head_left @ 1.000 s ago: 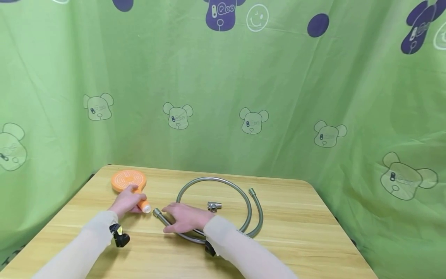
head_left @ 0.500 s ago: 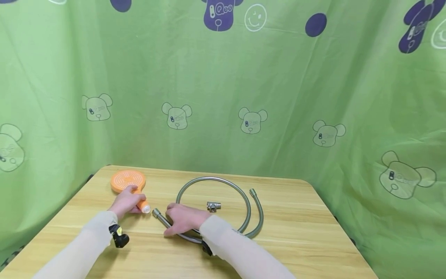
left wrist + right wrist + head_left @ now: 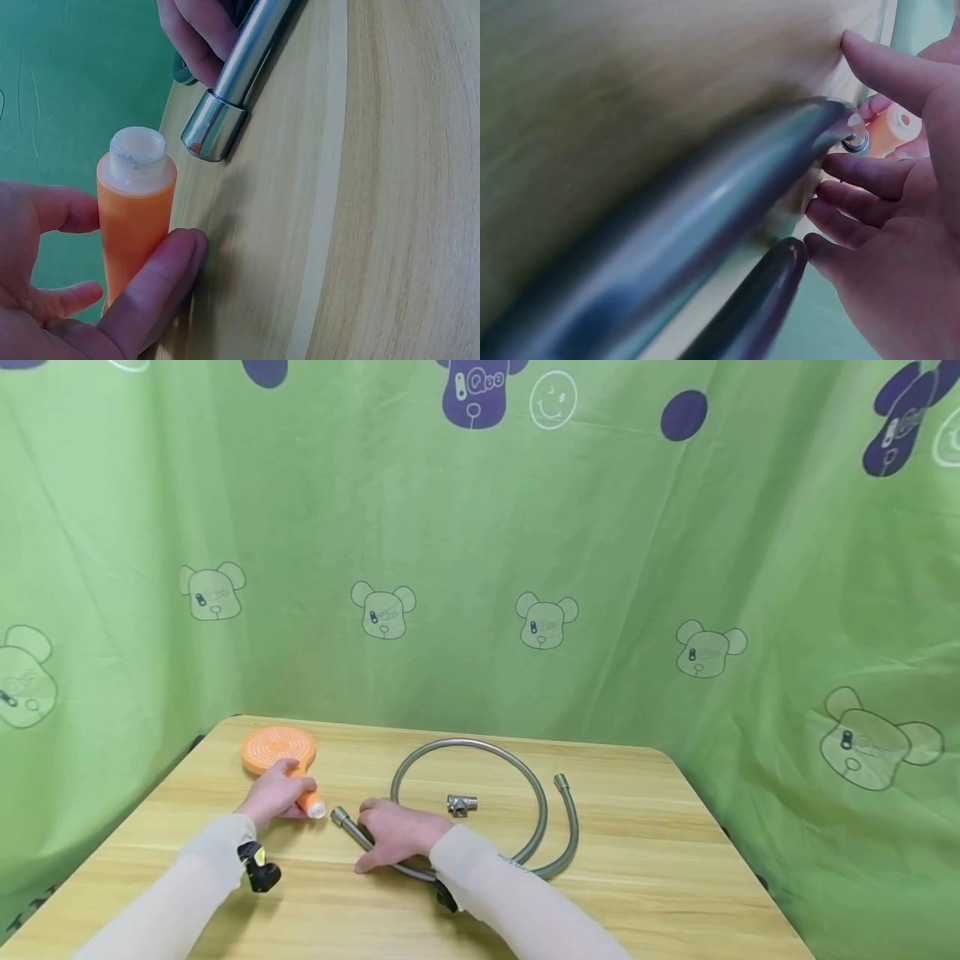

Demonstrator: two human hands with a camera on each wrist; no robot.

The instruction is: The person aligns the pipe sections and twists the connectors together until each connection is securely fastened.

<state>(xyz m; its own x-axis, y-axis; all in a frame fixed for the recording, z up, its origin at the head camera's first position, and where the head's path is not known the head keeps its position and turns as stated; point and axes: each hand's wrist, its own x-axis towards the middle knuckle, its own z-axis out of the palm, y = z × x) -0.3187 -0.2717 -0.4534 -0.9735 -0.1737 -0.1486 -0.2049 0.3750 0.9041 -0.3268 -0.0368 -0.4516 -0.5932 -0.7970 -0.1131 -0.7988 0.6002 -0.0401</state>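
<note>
On the left of the table, an orange shower head (image 3: 279,747) lies with its perforated face up. My left hand (image 3: 274,795) holds its handle between thumb and fingers. The handle's white threaded end (image 3: 138,154) points toward a metal hose fitting (image 3: 214,126) a short distance away. This fitting ends a coiled grey shower hose (image 3: 542,810). Over the hose, behind that fitting, rests my right hand (image 3: 401,833). In the right wrist view its fingertips (image 3: 832,161) touch the hose, while the thumb stands apart near the tabletop.
Inside the hose loop sits a small metal tee connector (image 3: 461,804). The hose's other end fitting (image 3: 561,781) lies to the right. A wooden table (image 3: 637,893) carries everything, with a green patterned curtain (image 3: 465,685) behind and at both sides.
The hose's loop and its far end have shifted slightly to the right. My right hand has drawn in a little over the hose. The left hand and shower head stay put.
</note>
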